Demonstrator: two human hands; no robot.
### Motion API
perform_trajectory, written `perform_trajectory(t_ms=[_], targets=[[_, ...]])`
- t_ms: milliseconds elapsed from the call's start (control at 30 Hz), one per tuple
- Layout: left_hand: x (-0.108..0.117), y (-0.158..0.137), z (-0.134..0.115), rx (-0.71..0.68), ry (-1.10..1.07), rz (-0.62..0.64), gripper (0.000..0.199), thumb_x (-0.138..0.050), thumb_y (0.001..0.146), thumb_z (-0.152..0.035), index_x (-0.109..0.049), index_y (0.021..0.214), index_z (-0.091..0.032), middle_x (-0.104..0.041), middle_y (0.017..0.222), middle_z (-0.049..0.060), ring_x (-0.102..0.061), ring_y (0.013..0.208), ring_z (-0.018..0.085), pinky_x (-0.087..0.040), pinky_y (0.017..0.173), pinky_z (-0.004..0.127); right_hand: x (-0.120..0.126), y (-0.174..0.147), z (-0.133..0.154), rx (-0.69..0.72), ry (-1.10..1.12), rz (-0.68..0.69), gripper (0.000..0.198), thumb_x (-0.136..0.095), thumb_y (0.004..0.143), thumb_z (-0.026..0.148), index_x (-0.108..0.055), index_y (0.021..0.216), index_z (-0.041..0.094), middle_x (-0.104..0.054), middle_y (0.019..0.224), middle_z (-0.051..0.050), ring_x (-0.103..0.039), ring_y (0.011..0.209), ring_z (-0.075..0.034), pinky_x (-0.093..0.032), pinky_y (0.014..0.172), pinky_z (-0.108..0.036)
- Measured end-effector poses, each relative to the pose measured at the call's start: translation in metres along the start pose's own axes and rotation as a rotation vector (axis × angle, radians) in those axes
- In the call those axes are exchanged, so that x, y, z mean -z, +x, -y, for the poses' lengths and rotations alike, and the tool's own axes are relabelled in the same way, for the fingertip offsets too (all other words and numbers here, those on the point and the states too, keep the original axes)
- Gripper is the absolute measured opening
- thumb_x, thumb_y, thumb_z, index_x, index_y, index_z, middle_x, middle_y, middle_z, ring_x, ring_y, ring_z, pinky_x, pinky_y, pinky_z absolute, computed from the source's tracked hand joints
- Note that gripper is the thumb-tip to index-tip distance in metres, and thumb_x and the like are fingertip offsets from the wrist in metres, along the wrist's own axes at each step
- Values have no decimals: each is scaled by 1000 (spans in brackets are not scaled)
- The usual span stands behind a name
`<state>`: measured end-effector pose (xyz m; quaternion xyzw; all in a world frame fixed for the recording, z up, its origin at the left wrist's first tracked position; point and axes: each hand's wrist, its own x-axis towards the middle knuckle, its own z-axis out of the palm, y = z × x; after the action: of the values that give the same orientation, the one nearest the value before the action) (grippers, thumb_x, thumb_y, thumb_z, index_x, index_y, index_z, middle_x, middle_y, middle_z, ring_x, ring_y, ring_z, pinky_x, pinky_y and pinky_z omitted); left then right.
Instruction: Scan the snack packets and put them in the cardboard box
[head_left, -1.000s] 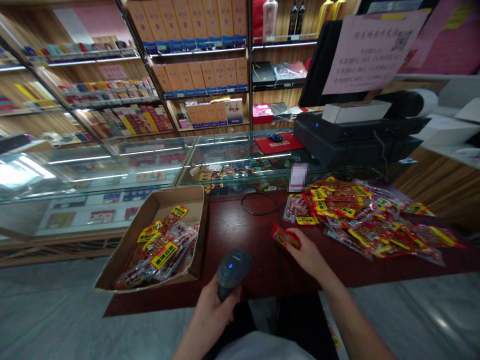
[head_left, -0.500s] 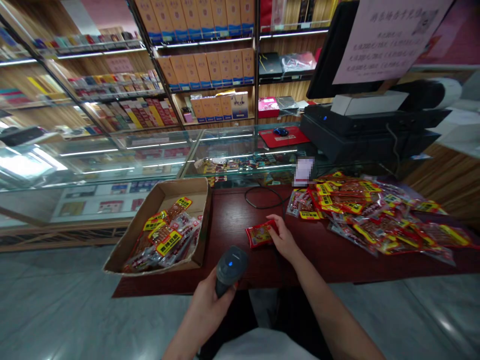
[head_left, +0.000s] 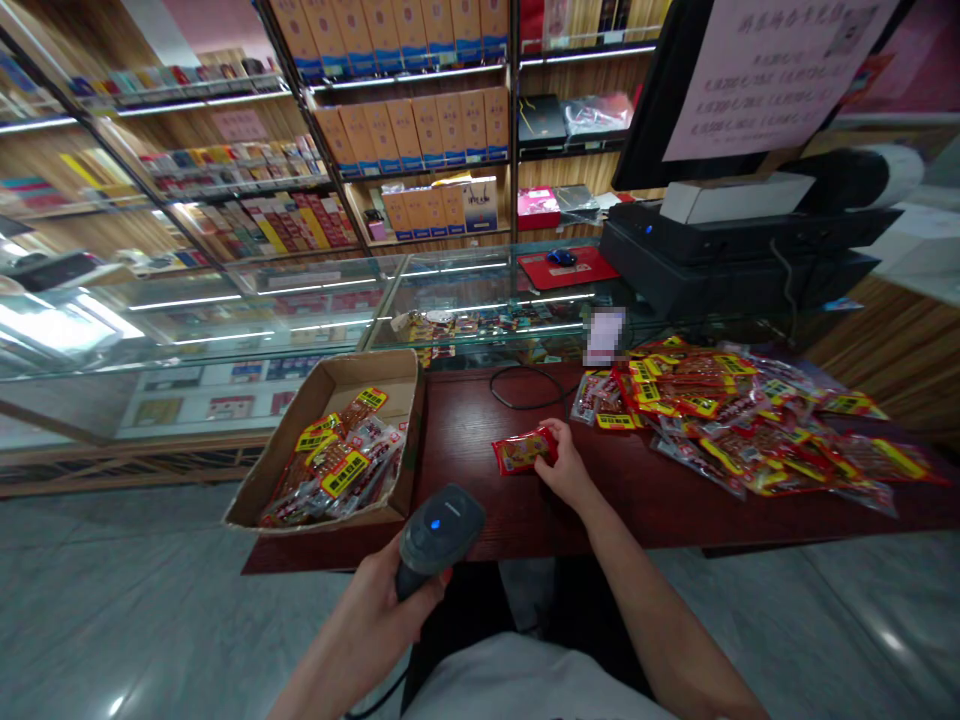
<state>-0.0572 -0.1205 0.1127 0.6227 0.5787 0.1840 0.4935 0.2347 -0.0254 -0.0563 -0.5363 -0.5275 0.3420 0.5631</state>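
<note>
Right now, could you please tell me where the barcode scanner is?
In the head view, the barcode scanner is low and just left of centre, held in the left hand, beside the near right corner of the cardboard box.

On the pink sign (head_left: 765, 95) at upper right we read "200元" among Chinese lines; the yellow packet label (head_left: 344, 473) at lower left we cannot read surely.

Tabletop (head_left: 456, 410): bare lane between cardboard box (head_left: 384, 378) and heaped snack packets (head_left: 757, 425); right hand (head_left: 566, 470) and red packet (head_left: 517, 452) partway across.
Back of lane: looped black cable (head_left: 525, 407), then glass showcase (head_left: 442, 286).
Near edge: barcode scanner (head_left: 442, 530) overhangs, blocking entry there.
</note>
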Motion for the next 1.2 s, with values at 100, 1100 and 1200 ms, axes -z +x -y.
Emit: perform_trajectory(t_ms=[100,1100,1200], targets=[[-4,6,6,0,4,-49,14,-61,80,-27,-65,89,-18,-58,64,-5,-51,48,13,-42,49,23,-3,3,-5,-69,119,-71,57,-71,73,31,-49,126,25,-70,116,-8,-71,106,-21,-56,100,-40],[-33,23,20,40,-75,-31,16,-64,84,-32,-66,92,-19,-59,59,-5,-54,45,14,-40,46,22,1,12,6,-195,40,-200,53,-64,87,53,-73,132,25,-77,128,-7,-76,102,-28,-66,82,-42],[-34,32,37,83,-95,-95,19,-63,85,-37,-63,92,-19,-58,57,-6,-53,41,13,-40,44,22,-26,39,32,-214,203,-208,59,-66,86,56,-69,135,24,-76,129,-8,-75,97,-26,-66,71,-36]])
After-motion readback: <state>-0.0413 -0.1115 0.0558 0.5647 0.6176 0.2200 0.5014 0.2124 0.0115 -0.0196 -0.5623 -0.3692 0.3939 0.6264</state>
